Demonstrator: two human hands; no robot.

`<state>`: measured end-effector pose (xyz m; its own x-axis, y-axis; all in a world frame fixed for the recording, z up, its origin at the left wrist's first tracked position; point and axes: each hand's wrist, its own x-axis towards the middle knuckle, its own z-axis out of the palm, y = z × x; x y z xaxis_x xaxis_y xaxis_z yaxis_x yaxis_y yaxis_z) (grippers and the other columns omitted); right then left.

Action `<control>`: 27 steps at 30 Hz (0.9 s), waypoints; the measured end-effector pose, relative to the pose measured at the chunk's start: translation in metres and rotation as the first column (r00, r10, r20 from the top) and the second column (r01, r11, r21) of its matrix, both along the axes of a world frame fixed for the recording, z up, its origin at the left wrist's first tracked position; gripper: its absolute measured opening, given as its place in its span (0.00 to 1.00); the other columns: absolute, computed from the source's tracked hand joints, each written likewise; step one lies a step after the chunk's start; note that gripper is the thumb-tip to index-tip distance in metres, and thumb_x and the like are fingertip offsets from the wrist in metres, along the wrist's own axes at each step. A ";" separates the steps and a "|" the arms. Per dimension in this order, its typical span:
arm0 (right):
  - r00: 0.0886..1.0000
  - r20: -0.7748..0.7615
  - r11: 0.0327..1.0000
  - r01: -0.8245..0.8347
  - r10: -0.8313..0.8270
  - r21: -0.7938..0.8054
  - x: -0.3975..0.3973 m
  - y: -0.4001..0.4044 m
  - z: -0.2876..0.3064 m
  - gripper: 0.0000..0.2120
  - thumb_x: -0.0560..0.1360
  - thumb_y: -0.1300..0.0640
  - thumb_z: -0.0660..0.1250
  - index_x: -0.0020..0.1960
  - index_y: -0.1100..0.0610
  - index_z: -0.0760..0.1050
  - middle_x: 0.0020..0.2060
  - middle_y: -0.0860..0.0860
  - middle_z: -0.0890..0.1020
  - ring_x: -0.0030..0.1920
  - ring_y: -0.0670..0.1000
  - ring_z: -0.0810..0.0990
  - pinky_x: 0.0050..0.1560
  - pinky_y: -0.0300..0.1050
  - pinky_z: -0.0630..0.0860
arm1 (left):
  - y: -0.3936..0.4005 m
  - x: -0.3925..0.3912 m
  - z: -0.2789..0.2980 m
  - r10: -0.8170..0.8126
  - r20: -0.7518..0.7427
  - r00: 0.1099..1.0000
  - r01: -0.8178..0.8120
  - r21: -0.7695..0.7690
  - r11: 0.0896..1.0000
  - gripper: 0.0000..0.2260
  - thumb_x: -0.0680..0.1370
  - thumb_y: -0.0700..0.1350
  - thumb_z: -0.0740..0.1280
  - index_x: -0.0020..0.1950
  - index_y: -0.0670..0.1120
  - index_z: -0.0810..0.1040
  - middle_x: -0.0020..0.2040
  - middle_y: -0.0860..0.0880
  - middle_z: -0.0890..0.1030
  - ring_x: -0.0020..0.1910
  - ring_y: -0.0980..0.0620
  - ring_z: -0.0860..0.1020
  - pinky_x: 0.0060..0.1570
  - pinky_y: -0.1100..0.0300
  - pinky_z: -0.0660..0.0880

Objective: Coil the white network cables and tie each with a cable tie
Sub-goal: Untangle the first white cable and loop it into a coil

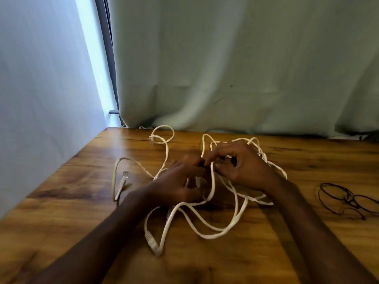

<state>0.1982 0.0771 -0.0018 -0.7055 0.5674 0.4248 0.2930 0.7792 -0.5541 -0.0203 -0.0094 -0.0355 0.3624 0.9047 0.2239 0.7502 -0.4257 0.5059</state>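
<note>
The white network cables (pixel 205 203) lie loose and tangled across the tabletop (pixel 266 253), none coiled or tied. The left hand (pixel 176 181) and right hand (pixel 240 165) both seem to pinch strands mid-tangle, though blur obscures this. The dark cable ties (pixel 346 198) sit unused to the right.

Wooden table (pixel 307 158), pale green curtain (pixel 225 68) along its far edge, white wall (pixel 41 89) along its left edge
</note>
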 end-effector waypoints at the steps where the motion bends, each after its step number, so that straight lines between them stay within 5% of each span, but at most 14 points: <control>1: 0.999 -0.043 1.000 0.026 -0.027 -0.014 0.000 0.002 -0.002 0.12 0.76 0.62 0.74 0.50 0.45 0.86 0.48 0.41 0.86 0.52 0.44 0.83 0.47 0.35 0.75 | 0.001 0.002 -0.001 0.012 -0.018 1.000 -0.012 -0.011 1.000 0.25 0.74 0.65 0.64 0.66 0.55 0.82 0.70 0.54 0.74 0.69 0.58 0.69 0.71 0.44 0.70; 4: 0.952 -0.243 0.982 0.191 -0.187 -0.007 -0.005 0.008 -0.005 0.07 0.76 0.60 0.75 0.49 0.49 0.88 0.45 0.42 0.87 0.48 0.43 0.84 0.44 0.34 0.74 | 0.005 0.005 -0.002 -0.050 0.249 0.967 0.053 -0.007 0.999 0.24 0.78 0.61 0.65 0.63 0.45 0.83 0.69 0.48 0.77 0.69 0.49 0.75 0.67 0.38 0.74; 7: 0.863 -0.400 0.943 0.332 -0.309 -0.012 -0.008 0.016 -0.008 0.06 0.77 0.58 0.75 0.52 0.50 0.88 0.43 0.42 0.86 0.44 0.42 0.84 0.45 0.39 0.78 | 0.006 0.007 0.006 -0.017 0.703 0.711 0.128 -0.106 0.986 0.22 0.84 0.56 0.63 0.56 0.37 0.82 0.57 0.36 0.83 0.59 0.37 0.82 0.65 0.35 0.76; 11: 0.836 -0.437 0.935 0.352 -0.332 -0.037 -0.012 0.017 -0.010 0.07 0.79 0.56 0.73 0.55 0.50 0.86 0.46 0.42 0.85 0.42 0.44 0.84 0.43 0.50 0.82 | 0.004 0.008 0.019 -0.018 0.841 0.540 0.146 -0.072 0.987 0.15 0.83 0.53 0.65 0.50 0.43 0.83 0.39 0.38 0.76 0.44 0.38 0.79 0.52 0.49 0.77; 17: 0.968 -0.030 0.966 0.248 -0.250 -0.072 -0.018 0.005 -0.010 0.23 0.75 0.53 0.77 0.67 0.40 0.78 0.43 0.44 0.83 0.42 0.43 0.82 0.45 0.46 0.82 | 0.013 -0.017 0.027 0.061 0.997 -0.051 0.161 -0.053 0.986 0.17 0.88 0.52 0.55 0.42 0.48 0.73 0.30 0.53 0.64 0.27 0.55 0.65 0.31 0.60 0.68; 21: 0.968 0.202 0.948 0.196 -0.146 -0.252 -0.007 0.005 -0.004 0.21 0.71 0.52 0.81 0.62 0.40 0.81 0.34 0.42 0.81 0.32 0.39 0.78 0.33 0.38 0.76 | 0.017 -0.044 0.027 0.010 0.956 -0.295 0.112 0.024 0.993 0.19 0.89 0.52 0.51 0.43 0.49 0.72 0.31 0.53 0.68 0.25 0.57 0.66 0.27 0.62 0.68; 24: 0.993 0.019 0.918 0.115 -0.117 -0.379 -0.003 0.004 0.002 0.09 0.73 0.52 0.79 0.52 0.50 0.86 0.32 0.46 0.84 0.32 0.42 0.80 0.36 0.37 0.75 | 0.015 -0.047 0.027 0.019 0.977 -0.214 -0.009 -0.021 1.000 0.17 0.89 0.52 0.51 0.44 0.48 0.71 0.33 0.51 0.74 0.26 0.56 0.70 0.27 0.63 0.68; 27: 0.962 -0.241 0.881 -0.004 -0.125 -0.473 -0.005 0.004 0.006 0.17 0.70 0.50 0.79 0.56 0.56 0.85 0.41 0.54 0.88 0.37 0.47 0.83 0.40 0.40 0.79 | 0.015 -0.026 0.023 0.080 0.984 0.160 -0.130 -0.060 0.990 0.14 0.88 0.54 0.54 0.50 0.47 0.72 0.39 0.44 0.83 0.31 0.50 0.78 0.30 0.60 0.71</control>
